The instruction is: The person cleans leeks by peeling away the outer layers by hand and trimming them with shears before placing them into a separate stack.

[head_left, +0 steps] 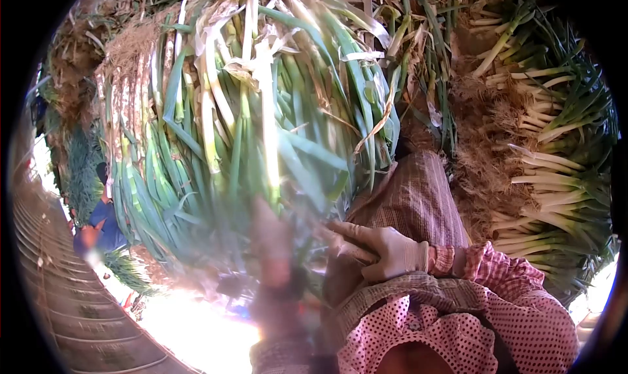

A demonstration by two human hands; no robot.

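My left hand (271, 233) is smeared by motion at the lower ends of the green leaves, and its fingers cannot be made out. One pale stalk (269, 112) stands out brightly just above it, though whether the hand touches it is unclear. In a light glove, my right hand (391, 253) is over my lap with its fingers stretched out to the left, apart, and nothing visible between them. A big heap of long green onions (157, 171) fills the space before me, roots and brown stalks towards the top, green leaves towards me.
On the right lies a long row of cleaner white-stemmed onions (556, 178), roots facing inward. My knee under checked cloth (412, 197) separates it from the heap. At the far left are a person in blue (104, 227) and a ribbed curved surface (59, 289).
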